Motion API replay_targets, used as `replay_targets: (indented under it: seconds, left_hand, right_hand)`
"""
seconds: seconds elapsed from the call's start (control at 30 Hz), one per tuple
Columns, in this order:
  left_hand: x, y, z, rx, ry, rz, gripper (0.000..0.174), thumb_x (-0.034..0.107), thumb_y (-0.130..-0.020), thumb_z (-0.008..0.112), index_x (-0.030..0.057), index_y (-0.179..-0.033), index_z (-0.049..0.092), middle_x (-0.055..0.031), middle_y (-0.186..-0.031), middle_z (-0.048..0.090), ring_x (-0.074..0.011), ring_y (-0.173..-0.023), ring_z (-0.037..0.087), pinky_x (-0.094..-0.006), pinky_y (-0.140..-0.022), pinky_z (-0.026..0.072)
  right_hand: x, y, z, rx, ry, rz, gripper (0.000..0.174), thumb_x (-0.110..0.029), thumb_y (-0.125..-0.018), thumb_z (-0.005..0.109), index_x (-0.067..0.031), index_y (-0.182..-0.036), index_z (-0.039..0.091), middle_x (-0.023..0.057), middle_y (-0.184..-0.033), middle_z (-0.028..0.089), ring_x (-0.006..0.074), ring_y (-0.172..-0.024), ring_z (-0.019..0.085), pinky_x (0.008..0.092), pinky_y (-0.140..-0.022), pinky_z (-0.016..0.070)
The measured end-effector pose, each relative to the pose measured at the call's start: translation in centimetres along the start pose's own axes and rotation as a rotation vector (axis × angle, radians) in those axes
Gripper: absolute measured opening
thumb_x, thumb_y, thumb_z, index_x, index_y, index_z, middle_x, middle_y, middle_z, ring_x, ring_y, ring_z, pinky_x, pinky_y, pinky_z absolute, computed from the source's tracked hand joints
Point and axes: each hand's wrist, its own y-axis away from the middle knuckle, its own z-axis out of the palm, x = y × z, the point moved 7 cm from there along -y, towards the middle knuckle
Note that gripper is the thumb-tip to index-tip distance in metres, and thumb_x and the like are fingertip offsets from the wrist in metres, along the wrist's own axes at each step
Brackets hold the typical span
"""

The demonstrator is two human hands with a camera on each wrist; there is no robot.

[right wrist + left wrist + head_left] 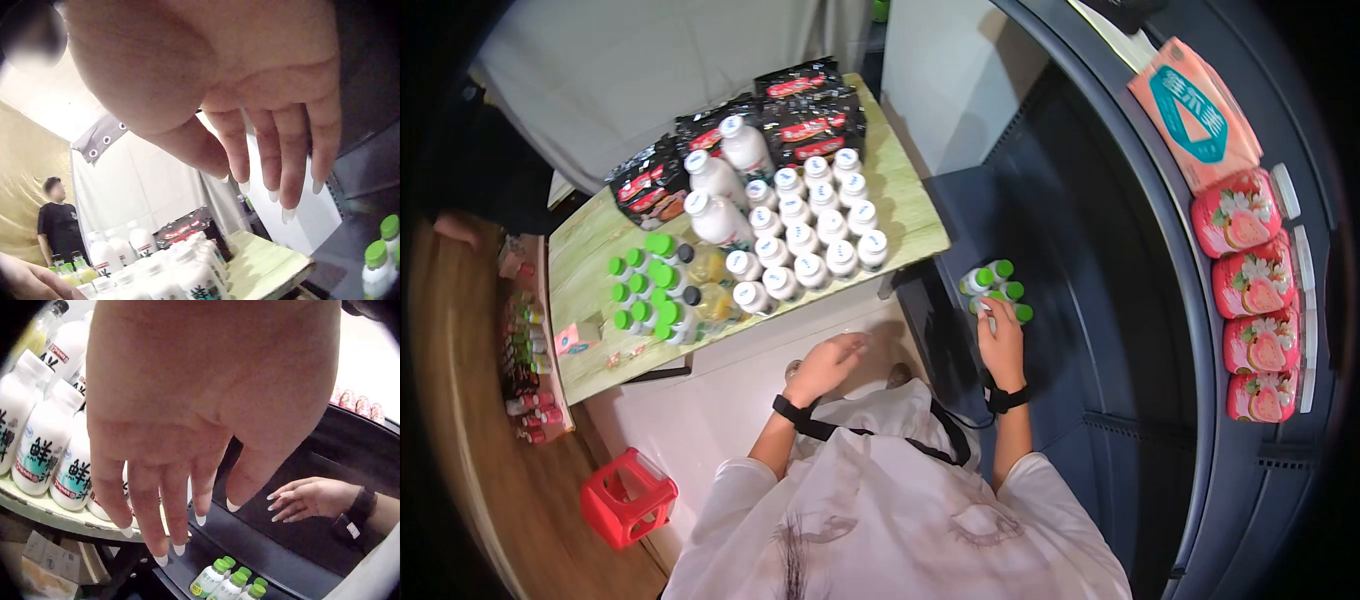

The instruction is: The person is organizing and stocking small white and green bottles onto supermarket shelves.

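Observation:
My left hand (828, 368) hangs in front of the table's near edge, holding nothing, its fingers loosely extended in the left wrist view. Just short of a small group of green-capped white bottles (977, 283) on the dark shelf is my right hand (1002, 345); its fingers overlap the group in the head view. In the right wrist view the fingers (290, 144) reach out straight with nothing between them, and two of the green-capped bottles (379, 275) stand off to the side. Rows of white-capped bottles (802, 240) stand on the light green table (905, 215).
More green-capped bottles (665, 275) and yellow drinks (718, 302) stand on the table's left. Black packets (810, 125) line its back. Pink jars (1255, 285) sit on the shelving's upper right edge. A red stool (628, 497) stands on the floor. A person (61, 219) stands farther back.

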Motion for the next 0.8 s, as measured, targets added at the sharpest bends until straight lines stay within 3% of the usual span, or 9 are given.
replay_targets:
  seconds: [0.13,0.33,0.43,0.77,0.8]
  left_hand:
    - [1.5,2.3,-2.4,-0.031,-0.093,0.071,0.032,0.021,-0.094,0.056,0.0036,-0.120,0.063,-0.0202,-0.111,0.067,-0.0391,-0.099,0.063,-0.0436,-0.087,0.0501]
    - [0.7,6.0,-7.6,0.026,-0.180,0.156,0.033,0.012,-0.091,0.055,0.0048,-0.122,0.063,-0.0181,-0.111,0.067,-0.0357,-0.095,0.064,-0.0396,-0.084,0.0510]
    - [-0.2,8.2,-10.8,0.048,-0.136,0.100,0.033,0.009,-0.089,0.055,0.0046,-0.121,0.063,-0.0180,-0.109,0.067,-0.0355,-0.095,0.064,-0.0395,-0.084,0.0510]
    - [-5.5,15.9,-23.5,0.256,-0.024,-0.030,0.033,-0.001,-0.085,0.051,0.0023,-0.114,0.065,-0.0153,-0.104,0.069,-0.0298,-0.096,0.066,-0.0359,-0.086,0.0503]
    - [-5.8,16.7,-25.1,0.338,-0.072,0.005,0.032,0.002,-0.083,0.050,0.0016,-0.111,0.065,-0.0190,-0.094,0.067,-0.0323,-0.081,0.065,-0.0376,-0.075,0.0511]
  right_hand:
    - [-6.5,-0.3,2.6,-0.066,-0.066,-0.104,0.024,-0.006,-0.092,0.056,-0.0005,-0.115,0.062,0.0147,-0.112,0.062,0.0287,-0.093,0.064,0.0364,-0.083,0.0498]
    - [-13.3,0.1,7.4,-0.158,-0.121,-0.204,0.024,-0.006,-0.091,0.057,-0.0013,-0.114,0.062,0.0151,-0.109,0.063,0.0307,-0.093,0.064,0.0362,-0.082,0.0501]
    - [-17.8,0.2,10.1,-0.222,-0.123,-0.268,0.022,-0.007,-0.091,0.057,-0.0017,-0.112,0.062,0.0159,-0.108,0.063,0.0355,-0.095,0.063,0.0373,-0.081,0.0504]
    - [-32.4,2.9,19.7,-0.374,-0.174,-0.584,0.021,-0.009,-0.091,0.059,-0.0030,-0.110,0.063,0.0136,-0.105,0.062,0.0346,-0.093,0.062,0.0400,-0.079,0.0505]
    - [-34.2,3.5,20.7,-0.395,-0.184,-0.617,0.021,-0.010,-0.091,0.059,-0.0035,-0.110,0.063,0.0131,-0.104,0.062,0.0342,-0.092,0.062,0.0400,-0.079,0.0506]
